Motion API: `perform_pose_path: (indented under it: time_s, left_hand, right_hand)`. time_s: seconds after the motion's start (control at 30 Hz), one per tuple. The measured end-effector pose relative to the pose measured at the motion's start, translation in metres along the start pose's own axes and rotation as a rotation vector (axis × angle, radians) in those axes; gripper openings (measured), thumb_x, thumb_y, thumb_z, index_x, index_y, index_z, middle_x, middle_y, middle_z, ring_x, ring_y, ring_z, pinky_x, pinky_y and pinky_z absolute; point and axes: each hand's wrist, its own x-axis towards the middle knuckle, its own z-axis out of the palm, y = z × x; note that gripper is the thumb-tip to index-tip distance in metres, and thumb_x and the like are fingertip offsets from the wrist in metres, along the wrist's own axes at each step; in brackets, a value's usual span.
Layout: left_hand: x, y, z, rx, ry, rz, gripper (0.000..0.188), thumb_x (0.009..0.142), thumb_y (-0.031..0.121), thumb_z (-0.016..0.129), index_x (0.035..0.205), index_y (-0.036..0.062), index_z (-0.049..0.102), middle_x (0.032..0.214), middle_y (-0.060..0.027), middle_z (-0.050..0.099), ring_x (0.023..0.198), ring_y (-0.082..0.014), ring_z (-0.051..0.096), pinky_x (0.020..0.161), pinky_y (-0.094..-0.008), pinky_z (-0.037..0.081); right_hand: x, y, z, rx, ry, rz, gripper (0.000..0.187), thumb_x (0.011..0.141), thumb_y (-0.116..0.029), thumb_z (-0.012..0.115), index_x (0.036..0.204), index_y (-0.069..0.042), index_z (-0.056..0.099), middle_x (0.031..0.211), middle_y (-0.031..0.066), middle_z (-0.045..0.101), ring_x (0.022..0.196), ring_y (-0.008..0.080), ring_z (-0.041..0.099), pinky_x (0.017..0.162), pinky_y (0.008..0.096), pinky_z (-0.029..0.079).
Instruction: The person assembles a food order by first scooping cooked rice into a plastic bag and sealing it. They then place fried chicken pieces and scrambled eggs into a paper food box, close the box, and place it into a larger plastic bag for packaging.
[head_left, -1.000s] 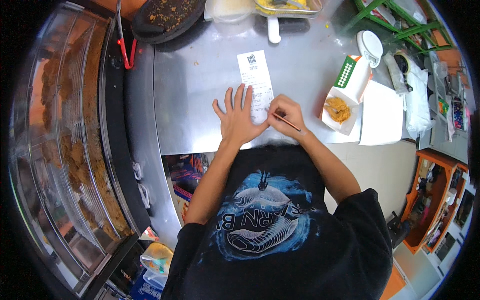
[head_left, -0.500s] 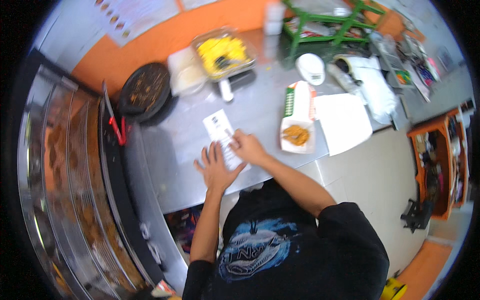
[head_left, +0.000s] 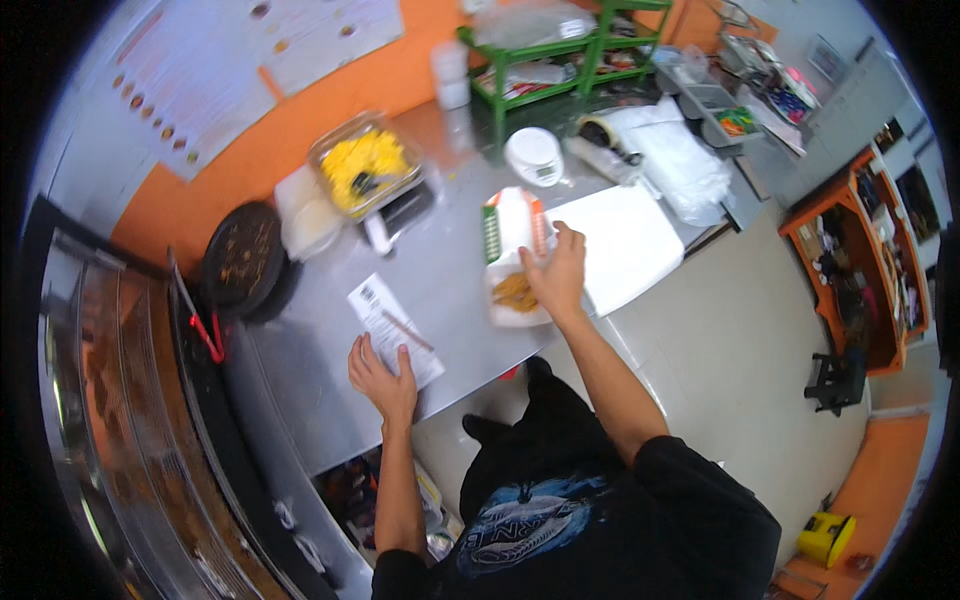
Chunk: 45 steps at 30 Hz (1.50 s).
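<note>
A narrow printed paper slip lies on the steel table, with a thin brownish pen-like stick resting across it. My left hand is open at the slip's near left edge, thumb and fingers spread. To the right stands an open paper food box, white with green and orange sides, holding fried brown food. My right hand reaches to the box's right side, fingers apart, and covers part of the food. Whether its fingertips touch the box I cannot tell.
White sheets lie right of the box, below a white kitchen scale. Behind are a glass container of yellow food, a black round pan and a green rack. Red-handled tongs lean by the glass cabinet at left.
My right hand has left the slip and moved right to the food box; the pen-like stick now lies on the slip. My left hand has lifted partly off the paper. The view has shifted.
</note>
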Motion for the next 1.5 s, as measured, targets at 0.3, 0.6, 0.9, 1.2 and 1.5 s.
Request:
perform_pose_path:
  time_s: [0.3, 0.6, 0.9, 1.2, 1.5]
  left_hand:
    - [0.124, 0.157, 0.126, -0.586, -0.362, -0.063, 0.095, 0.085, 0.013, 0.077, 0.161, 0.0040, 0.020, 0.149, -0.0279, 0.046, 0.120, -0.0357, 0.060, 0.095, -0.0424, 0.053]
    - [0.114, 0.111, 0.088, -0.579, -0.596, 0.175, 0.070, 0.085, -0.014, 0.056, 0.151, 0.0034, 0.038, 0.151, -0.0234, 0.044, 0.135, -0.0370, 0.050, 0.107, -0.0464, 0.047]
    - [0.042, 0.122, 0.064, -0.195, -0.544, 0.781, 0.055, 0.082, -0.011, 0.059, 0.136, 0.0010, 0.054, 0.141, -0.0304, 0.048, 0.127, -0.0509, 0.051, 0.110, -0.0527, 0.043]
    - [0.066, 0.168, 0.060, -0.086, -0.825, 0.495, 0.089, 0.084, 0.058, 0.072, 0.141, -0.0048, 0.045, 0.146, -0.0349, 0.038, 0.136, -0.0519, 0.038, 0.114, -0.0594, 0.035]
    - [0.044, 0.181, 0.099, -0.325, -0.475, 0.189, 0.076, 0.091, 0.054, 0.065, 0.150, 0.0085, 0.045, 0.145, -0.0383, 0.036, 0.127, -0.0572, 0.041, 0.108, -0.0640, 0.035]
  right_hand:
    - [0.063, 0.051, 0.048, 0.198, -0.292, -0.031, 0.035, 0.090, -0.008, 0.054, 0.122, 0.003, 0.061, 0.104, 0.0290, 0.068, 0.097, 0.0446, 0.066, 0.090, 0.0529, 0.051]
    - [0.054, 0.096, -0.001, 0.576, -0.473, -0.272, 0.035, 0.088, 0.001, 0.058, 0.123, -0.001, 0.061, 0.118, 0.0170, 0.064, 0.114, 0.0376, 0.060, 0.095, 0.0457, 0.049]
    - [-0.013, 0.119, -0.033, 0.501, -0.707, -0.240, 0.076, 0.079, -0.001, 0.066, 0.151, -0.003, 0.043, 0.134, 0.0214, 0.056, 0.127, 0.0385, 0.054, 0.110, 0.0423, 0.042]
    - [-0.037, 0.127, -0.043, 0.394, -0.737, 0.102, 0.042, 0.088, -0.011, 0.074, 0.128, -0.001, 0.063, 0.106, 0.0200, 0.073, 0.084, 0.0312, 0.071, 0.074, 0.0400, 0.056]
    - [-0.027, 0.127, -0.023, 0.544, -0.456, 0.044, 0.016, 0.092, -0.002, 0.068, 0.106, 0.006, 0.070, 0.101, 0.0151, 0.071, 0.093, 0.0238, 0.068, 0.086, 0.0340, 0.052]
